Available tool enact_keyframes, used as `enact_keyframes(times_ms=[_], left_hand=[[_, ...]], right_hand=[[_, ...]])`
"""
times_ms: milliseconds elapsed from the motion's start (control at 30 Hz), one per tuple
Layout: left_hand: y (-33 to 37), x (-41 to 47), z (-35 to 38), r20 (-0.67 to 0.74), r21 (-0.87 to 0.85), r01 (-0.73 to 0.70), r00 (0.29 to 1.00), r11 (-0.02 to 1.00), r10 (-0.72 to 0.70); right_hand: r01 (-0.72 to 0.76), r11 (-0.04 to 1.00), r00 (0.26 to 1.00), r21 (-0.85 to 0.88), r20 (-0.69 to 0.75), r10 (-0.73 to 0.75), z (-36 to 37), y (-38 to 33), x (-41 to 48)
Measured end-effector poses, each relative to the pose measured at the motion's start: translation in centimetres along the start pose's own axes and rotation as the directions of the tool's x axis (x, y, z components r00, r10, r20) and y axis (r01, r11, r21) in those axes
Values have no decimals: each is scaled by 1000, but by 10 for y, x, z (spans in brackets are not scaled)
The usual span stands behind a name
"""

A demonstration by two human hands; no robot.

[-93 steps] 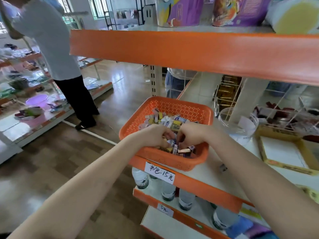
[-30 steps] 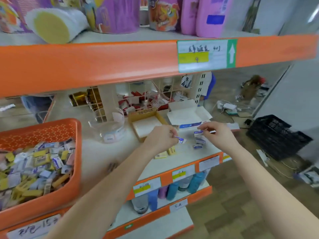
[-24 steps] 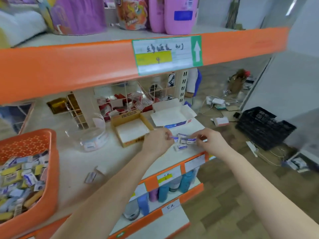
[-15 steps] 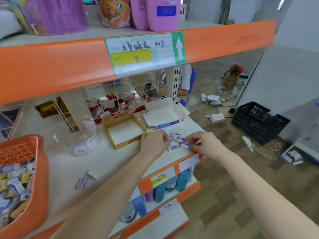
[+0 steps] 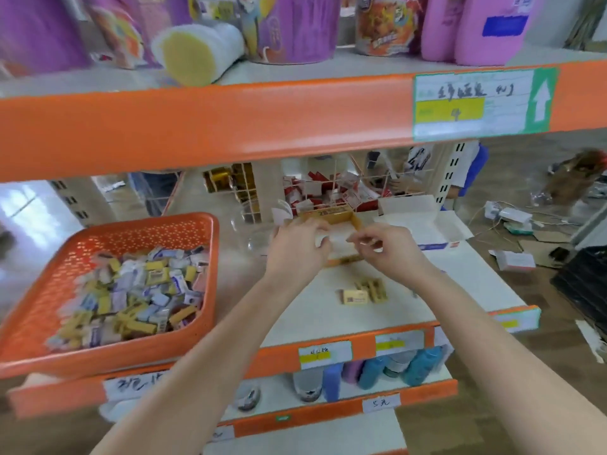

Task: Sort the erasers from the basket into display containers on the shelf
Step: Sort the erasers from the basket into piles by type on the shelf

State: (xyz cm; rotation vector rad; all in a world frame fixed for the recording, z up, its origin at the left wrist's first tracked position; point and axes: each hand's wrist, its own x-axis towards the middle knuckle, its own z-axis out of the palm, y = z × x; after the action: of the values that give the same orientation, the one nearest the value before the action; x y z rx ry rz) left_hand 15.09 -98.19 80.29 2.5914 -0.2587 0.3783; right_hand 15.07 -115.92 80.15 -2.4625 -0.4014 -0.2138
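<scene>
An orange basket (image 5: 49,290) heaped with small yellow, white and blue erasers (image 5: 138,287) stands on the left of the shelf. Both hands hover over an open yellow cardboard box (image 5: 341,218) further back. My left hand (image 5: 295,251) is curled around something white, seemingly white erasers (image 5: 323,239). My right hand (image 5: 391,251) has thumb and forefinger pinched together, and blur hides whether it holds anything. A few yellow erasers (image 5: 364,292) lie loose on the shelf in front of the box.
An open white box (image 5: 423,221) sits right of the yellow one, and a clear plastic tub (image 5: 256,231) sits left of it. A wire rack (image 5: 328,188) of red packets lines the back. The orange upper shelf edge (image 5: 210,126) overhangs. Bottles stand on the shelf below.
Both hands have left the shelf's front right edge, where they gathered white and blue erasers, and now hover over the yellow box. Those erasers no longer lie there. The view swung left.
</scene>
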Motion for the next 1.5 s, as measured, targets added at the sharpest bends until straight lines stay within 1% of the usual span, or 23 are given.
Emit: enact_keyframes(times_ms=[67,133,300,400,500,567,633,700,767,867,933,1067,1133,1233,1367,1433,1500], left_hand=[[-25,-7,-26,-71,53,41,997,998,-37],[-49,-19,-52,-136,47,85,988,995,-78],[-106,-55,-101,-230,2,330,919,944,-320],[-129,-76,-124,-243,-49,419,875,907,-418],[-147,-97,-138,-239,-48,501,834,864,-497],[-156,-108,-143,-231,-57,524,821,850,-521],[-161,-118,-146,-213,-63,540,815,839,-540],[-165,-124,-148,-181,-32,550,818,835,-546],[-168,-127,-147,-130,-3,548,829,836,-544],[-169,-126,-145,-62,10,526,849,851,-524],[-167,-121,-143,9,21,508,861,861,-508],[-164,-103,-137,188,107,481,850,870,-493],[-163,-93,-134,240,153,469,836,870,-493],[-165,-82,-130,305,225,432,820,873,-484],[-171,-78,-124,330,309,371,822,876,-465],[-173,-79,-122,302,320,377,829,869,-471],[-176,-80,-122,261,327,380,844,865,-469]], right_hand=[[65,997,997,42,32,-67,15,-28,16],[140,988,988,73,51,-143,30,-55,29],[273,951,946,147,140,-293,68,-113,53],[340,924,909,177,190,-371,89,-143,62],[391,899,872,200,231,-431,109,-164,70],[471,866,821,170,275,-501,121,-174,77],[544,834,760,91,367,-536,131,-183,83],[592,806,709,-35,498,-499,136,-190,86],[617,775,668,-136,612,-424,139,-193,89],[611,765,636,-205,701,-321,140,-195,91],[615,753,611,-234,745,-267,141,-199,91],[637,705,597,-312,779,-194,145,-204,89],[648,686,590,-332,788,-176,145,-205,88],[656,689,564,-308,807,-176,141,-207,85],[673,690,533,-268,822,-200,138,-206,85],[672,699,528,-246,820,-218,138,-205,85],[651,729,542,-213,802,-250,139,-202,86]])
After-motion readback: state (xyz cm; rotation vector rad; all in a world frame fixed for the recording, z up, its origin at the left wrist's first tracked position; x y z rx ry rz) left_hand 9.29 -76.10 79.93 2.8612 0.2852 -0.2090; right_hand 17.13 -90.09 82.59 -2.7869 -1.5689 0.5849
